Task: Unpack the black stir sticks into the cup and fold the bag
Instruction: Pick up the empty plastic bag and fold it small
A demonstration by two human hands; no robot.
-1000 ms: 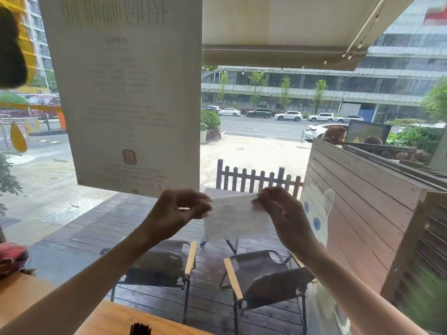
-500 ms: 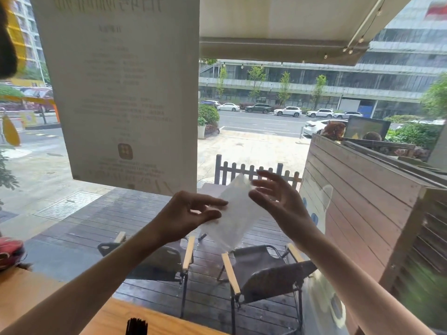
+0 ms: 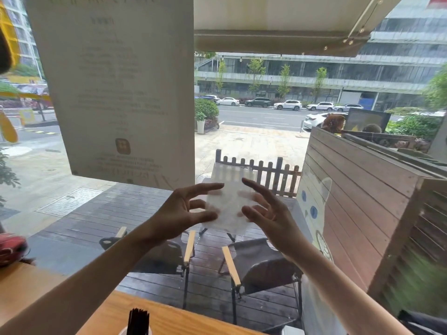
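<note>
One clear bag [image 3: 228, 204] is up in the air, high above the table [image 3: 169, 317]. The left hand [image 3: 180, 213] and right hand [image 3: 268, 213] sit on either side of the bag, fingers spread and loose, touching its edges. One bunch of black stir sticks [image 3: 138, 321] stands in one cup [image 3: 124, 331], below the bag.

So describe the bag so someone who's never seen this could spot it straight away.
Look at the big window, below the hanging paper sign. Between the left hand and right hand, raised mid-air, is the bag: a flat, translucent whitish plastic sheet, empty, unlike the black sticks below.
</note>
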